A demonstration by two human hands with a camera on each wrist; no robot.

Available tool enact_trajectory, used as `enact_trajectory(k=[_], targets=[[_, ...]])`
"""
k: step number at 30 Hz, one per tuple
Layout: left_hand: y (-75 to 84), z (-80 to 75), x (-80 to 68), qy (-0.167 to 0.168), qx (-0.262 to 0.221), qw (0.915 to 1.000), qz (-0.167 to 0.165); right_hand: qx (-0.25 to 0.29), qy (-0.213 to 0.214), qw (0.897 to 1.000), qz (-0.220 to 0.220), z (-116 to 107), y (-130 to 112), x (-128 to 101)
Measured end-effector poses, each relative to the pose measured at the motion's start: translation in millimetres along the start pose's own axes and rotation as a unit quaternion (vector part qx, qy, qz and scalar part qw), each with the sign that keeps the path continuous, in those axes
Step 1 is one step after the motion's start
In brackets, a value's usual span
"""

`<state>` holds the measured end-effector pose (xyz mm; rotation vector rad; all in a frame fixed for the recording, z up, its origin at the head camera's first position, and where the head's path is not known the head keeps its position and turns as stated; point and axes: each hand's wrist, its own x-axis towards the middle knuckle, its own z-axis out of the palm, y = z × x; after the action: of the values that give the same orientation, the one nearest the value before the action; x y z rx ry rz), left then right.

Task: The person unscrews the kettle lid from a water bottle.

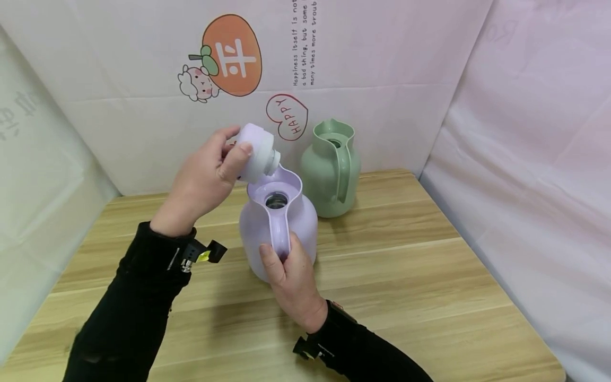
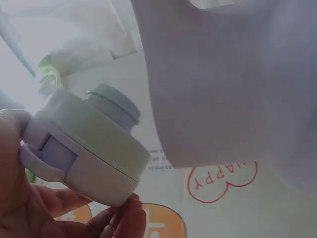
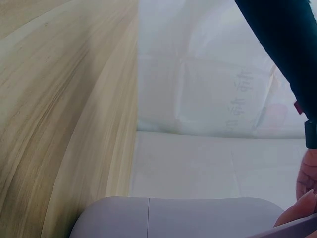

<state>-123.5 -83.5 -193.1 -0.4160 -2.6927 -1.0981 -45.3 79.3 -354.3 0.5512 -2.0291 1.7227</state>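
A lilac jug [image 1: 260, 228] stands on the wooden table [image 1: 406, 276], its round mouth [image 1: 277, 200] uncovered. My right hand [image 1: 291, 276] grips the jug's handle [image 1: 280, 231] from the near side. My left hand [image 1: 205, 178] holds the jug's lilac stopper lid [image 1: 258, 153] in the air just above and left of the mouth, tilted with its plug end pointing right. In the left wrist view the lid [image 2: 84, 144] sits in my fingers [image 2: 124, 213] beside the jug's wall [image 2: 233, 89]. The right wrist view shows the jug's body [image 3: 173, 218] low in frame.
A green jug [image 1: 329, 170] with its lid on stands behind the lilac one, near the back wall. White sheets printed with cartoons close in the table at the back and both sides. Bare table lies to the right and at the front.
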Motion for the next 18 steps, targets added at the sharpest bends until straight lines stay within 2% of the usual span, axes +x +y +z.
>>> enact_trajectory(k=[4,7,9,11,15,18], targets=[[-13.4,1.8,-4.5,0.022,-0.101,0.9946,-0.012,-0.005,0.003,1.000,-0.002,0,1,0],[-23.1,4.3,-8.6,0.028,-0.174,0.9843,-0.014,-0.011,0.004,1.000,0.001,0,1,0],[-29.9,7.2,-10.1,0.031,-0.222,0.9744,-0.012,-0.012,0.006,1.000,-0.001,0,1,0],[-37.3,10.9,-11.0,0.033,-0.280,0.9594,-0.014,-0.010,0.006,1.000,-0.003,0,1,-1],[-52.9,20.6,-12.2,0.044,-0.401,0.9147,-0.027,-0.006,0.007,1.000,-0.008,0,0,-1],[-63.9,27.3,-15.8,0.047,-0.468,0.8813,-0.041,-0.005,0.007,1.000,-0.010,0,0,0]])
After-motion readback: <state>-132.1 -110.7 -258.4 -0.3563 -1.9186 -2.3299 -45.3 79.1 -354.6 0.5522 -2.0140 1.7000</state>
